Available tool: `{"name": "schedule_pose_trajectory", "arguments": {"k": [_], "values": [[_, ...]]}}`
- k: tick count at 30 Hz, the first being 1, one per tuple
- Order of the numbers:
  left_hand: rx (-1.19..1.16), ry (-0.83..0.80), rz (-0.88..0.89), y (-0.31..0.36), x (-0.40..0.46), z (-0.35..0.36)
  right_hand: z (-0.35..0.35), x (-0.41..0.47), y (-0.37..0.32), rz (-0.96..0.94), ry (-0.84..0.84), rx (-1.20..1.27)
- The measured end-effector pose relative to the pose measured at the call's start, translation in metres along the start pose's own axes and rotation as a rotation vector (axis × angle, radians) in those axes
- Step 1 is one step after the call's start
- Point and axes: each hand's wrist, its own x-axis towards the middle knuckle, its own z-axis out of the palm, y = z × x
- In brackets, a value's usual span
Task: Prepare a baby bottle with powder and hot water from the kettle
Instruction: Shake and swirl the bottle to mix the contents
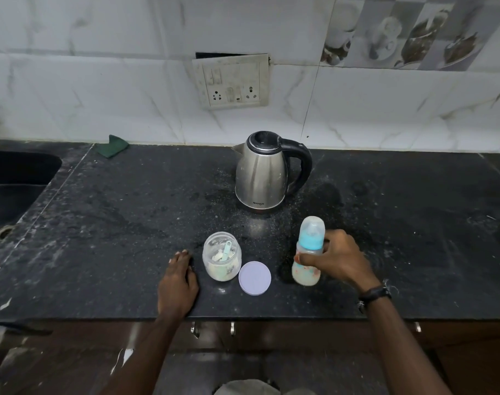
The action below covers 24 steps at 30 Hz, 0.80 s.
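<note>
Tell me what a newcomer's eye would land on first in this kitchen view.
The steel kettle stands upright at the middle back of the dark counter, lid closed. Nearer the front, the right hand grips a capped baby bottle with a blue collar. The left hand rests flat beside an open powder jar with a scoop inside, its lilac lid lying to the jar's right.

Speckled black bench point(129, 223); steel kettle point(261, 172) w/ black handle; bottle point(308, 252) w/ blue collar; lilac lid point(254, 277).
</note>
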Motion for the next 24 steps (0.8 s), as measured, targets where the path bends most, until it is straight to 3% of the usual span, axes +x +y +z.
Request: {"name": "schedule_pose_trajectory", "arguments": {"k": [4, 8, 12, 15, 19, 22, 24], "values": [[-0.001, 0.003, -0.009, 0.000, 0.000, -0.001, -0.003, 0.003, 0.001, 0.046, -0.122, -0.097], [-0.002, -0.009, -0.021, 0.002, -0.001, -0.002, -0.004, 0.004, 0.004, 0.051, -0.005, -0.153], [-0.003, -0.009, -0.010, 0.001, 0.000, -0.003, -0.006, 0.002, 0.002, 0.073, -0.073, -0.087], [-0.004, -0.015, -0.010, 0.002, 0.000, -0.003, -0.005, 0.002, 0.000, 0.068, 0.047, -0.156], [0.003, -0.010, -0.011, 0.002, 0.000, -0.003, -0.010, 0.001, -0.001, 0.057, -0.105, -0.031], [0.001, -0.010, -0.015, 0.003, 0.000, -0.003, -0.010, -0.001, -0.005, 0.037, 0.006, -0.164], [0.003, -0.004, -0.014, 0.004, 0.000, -0.004, -0.009, 0.001, -0.002, 0.014, -0.008, -0.081]]}}
